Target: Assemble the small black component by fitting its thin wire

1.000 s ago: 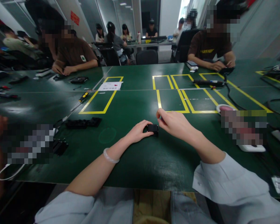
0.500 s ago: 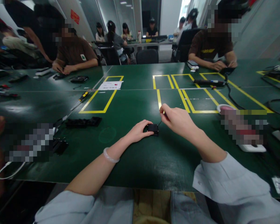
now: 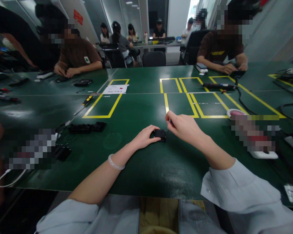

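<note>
My left hand [image 3: 148, 136] lies on the table, thumb and fingers closed round a small black box-shaped part [image 3: 160, 134]. Just to the right, my right hand [image 3: 182, 125] is raised above the table in a pinch. A thin dark rod [image 3: 168, 131] shows below its fingertips, close to the part's right side; whether the two touch I cannot tell. Most of the rod is hidden by the fingers.
The green table [image 3: 134, 169] carries yellow tape outlines [image 3: 116, 105]. Black strip-like parts [image 3: 88, 127] and a yellow-black screwdriver [image 3: 87, 101] lie to the left. A blurred white-edged object [image 3: 263, 154] is at right. Co-workers sit across the table.
My right hand has shifted slightly left and down toward the black part. My left hand and the part have stayed in place. At far left, a standing person has moved left.
</note>
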A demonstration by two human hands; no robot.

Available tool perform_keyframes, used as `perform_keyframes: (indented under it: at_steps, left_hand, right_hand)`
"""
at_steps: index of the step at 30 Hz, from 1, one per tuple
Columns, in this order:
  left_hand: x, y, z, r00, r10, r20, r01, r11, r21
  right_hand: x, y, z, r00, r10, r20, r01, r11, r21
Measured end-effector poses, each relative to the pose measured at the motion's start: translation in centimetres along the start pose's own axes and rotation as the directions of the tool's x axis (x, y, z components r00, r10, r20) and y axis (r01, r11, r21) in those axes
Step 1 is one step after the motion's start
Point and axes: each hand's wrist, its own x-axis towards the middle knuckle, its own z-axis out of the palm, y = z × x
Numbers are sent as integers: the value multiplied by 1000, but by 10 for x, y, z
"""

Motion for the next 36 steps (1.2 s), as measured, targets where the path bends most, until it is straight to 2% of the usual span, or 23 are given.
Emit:
perform_keyframes:
  at_steps: [12, 21, 30, 36]
  left_hand:
    - [0, 0, 1, 1000, 3, -10, -3, 1000, 3]
    - [1, 0, 1, 1000, -9, -4, 9, 1000, 7]
    - [1, 2, -1, 1000, -18, 3, 18, 1000, -12]
    - [1, -2, 1, 1000, -1, -1, 1, 1000, 2]
  right_hand:
    - [1, -2, 1, 1000, -2, 28, 2, 1000, -3]
    - [0, -1, -2, 997, -25, 79, 32, 996, -87]
    - [-4, -1, -8, 989, -117, 89, 112, 992, 50]
    - [-2, -2, -8, 986, -95, 136, 101, 994, -38]
